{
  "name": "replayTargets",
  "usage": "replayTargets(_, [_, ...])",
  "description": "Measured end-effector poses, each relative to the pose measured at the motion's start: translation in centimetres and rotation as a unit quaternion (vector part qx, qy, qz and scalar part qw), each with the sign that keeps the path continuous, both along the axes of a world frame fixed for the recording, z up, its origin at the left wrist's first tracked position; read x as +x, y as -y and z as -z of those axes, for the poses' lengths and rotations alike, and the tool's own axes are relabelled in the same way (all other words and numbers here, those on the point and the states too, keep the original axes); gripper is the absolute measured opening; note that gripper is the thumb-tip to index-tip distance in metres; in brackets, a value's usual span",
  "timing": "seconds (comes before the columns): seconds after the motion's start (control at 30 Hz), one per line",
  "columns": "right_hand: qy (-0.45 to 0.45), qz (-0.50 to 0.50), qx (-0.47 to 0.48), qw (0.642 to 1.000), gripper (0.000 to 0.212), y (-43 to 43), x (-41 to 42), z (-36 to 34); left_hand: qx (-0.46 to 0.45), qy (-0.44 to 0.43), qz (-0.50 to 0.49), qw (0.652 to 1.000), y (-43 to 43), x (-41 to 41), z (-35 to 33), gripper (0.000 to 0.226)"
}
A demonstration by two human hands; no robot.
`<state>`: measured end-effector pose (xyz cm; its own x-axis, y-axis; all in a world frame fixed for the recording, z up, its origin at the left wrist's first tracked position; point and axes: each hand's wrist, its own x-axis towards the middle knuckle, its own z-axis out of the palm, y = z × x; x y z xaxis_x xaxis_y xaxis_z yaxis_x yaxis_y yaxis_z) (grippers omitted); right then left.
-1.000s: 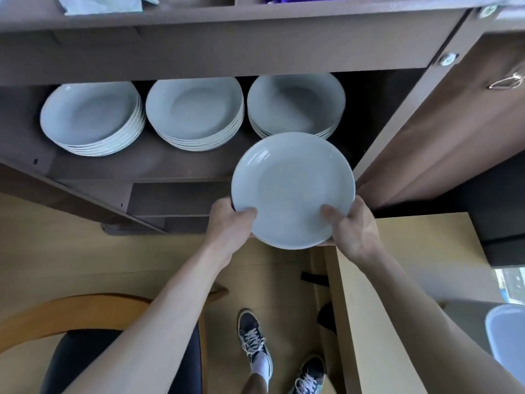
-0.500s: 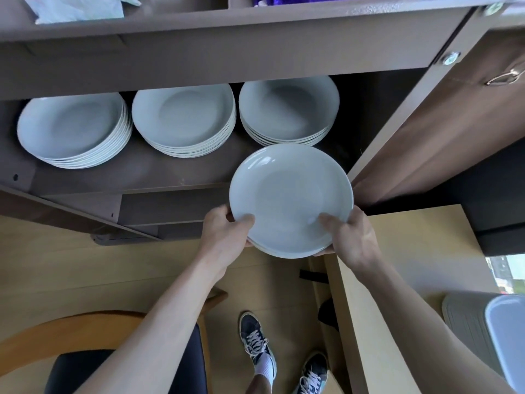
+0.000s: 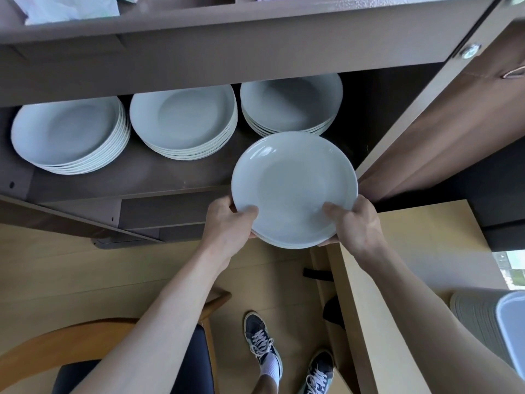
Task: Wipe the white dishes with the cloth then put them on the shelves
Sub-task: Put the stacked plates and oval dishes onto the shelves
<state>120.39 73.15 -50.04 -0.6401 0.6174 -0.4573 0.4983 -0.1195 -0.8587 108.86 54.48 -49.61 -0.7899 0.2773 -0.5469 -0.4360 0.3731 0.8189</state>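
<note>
A white plate (image 3: 292,183) hangs level in front of the brown shelf (image 3: 136,177), just below the right stack. My left hand (image 3: 230,223) grips its near-left rim, thumb on top. My right hand (image 3: 355,223) grips its near-right rim the same way. More rims show under the plate, so it may be a small pile. On the shelf stand three stacks of white plates: the left stack (image 3: 71,135), the middle stack (image 3: 184,123) and the right stack (image 3: 289,106). No cloth shows near my hands.
An open cabinet door (image 3: 443,132) stands at the right. A light wooden table (image 3: 403,280) lies below it, with a grey rack and white tub (image 3: 511,336) at its edge. A wooden chair with a black seat (image 3: 99,359) is at the lower left. White bags (image 3: 71,7) sit on the upper shelf.
The plate and both hands have sunk a little in view while the shelf and its stacks have moved down and grown larger; my grip on the rim is the same.
</note>
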Motion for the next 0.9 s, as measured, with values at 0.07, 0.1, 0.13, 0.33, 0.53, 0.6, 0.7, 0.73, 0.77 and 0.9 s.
replayTargets(0.07, [0.004,0.001,0.001,1.000,0.010,-0.4,-1.0,-0.1,0.001,0.002,0.001,1.000,-0.6,-1.0,-0.2,0.023])
replayTargets(0.1, [0.007,0.001,0.002,1.000,0.010,-0.7,-1.5,-0.1,-0.001,0.001,0.000,1.000,-0.9,-1.6,-0.2,0.022])
replayTargets(0.13, [0.008,0.003,0.001,1.000,0.011,-0.9,-2.1,-0.1,-0.001,-0.002,0.001,1.000,-1.2,-2.2,-0.2,0.022])
replayTargets(0.33, [0.014,0.047,0.012,0.999,0.003,-1.7,-5.8,0.5,-0.006,-0.035,-0.016,0.999,-3.5,-5.5,0.2,0.025])
replayTargets(0.53, [-0.006,0.103,0.020,0.994,0.024,-2.6,-9.1,0.9,0.002,-0.063,-0.047,0.997,-6.4,-8.5,0.8,0.022])
replayTargets(0.6, [-0.010,0.123,0.038,0.992,0.017,-2.9,-9.7,1.0,0.006,-0.073,-0.051,0.996,-7.2,-9.1,1.0,0.019])
replayTargets(0.7, [-0.012,0.140,0.047,0.989,0.017,-3.1,-10.7,1.1,0.004,-0.083,-0.063,0.995,-8.4,-9.7,1.3,0.019])
replayTargets(0.73, [-0.016,0.142,0.043,0.989,0.016,-3.2,-11.0,1.1,0.003,-0.084,-0.070,0.994,-8.7,-9.9,1.4,0.020])
replayTargets(0.77, [-0.017,0.144,0.044,0.988,0.015,-3.1,-11.2,1.0,0.002,-0.084,-0.077,0.993,-9.1,-10.0,1.5,0.020])
replayTargets(0.9, [-0.043,0.160,0.044,0.985,0.030,-3.3,-12.1,0.9,0.012,-0.081,-0.099,0.992,-10.5,-10.3,1.4,0.025])
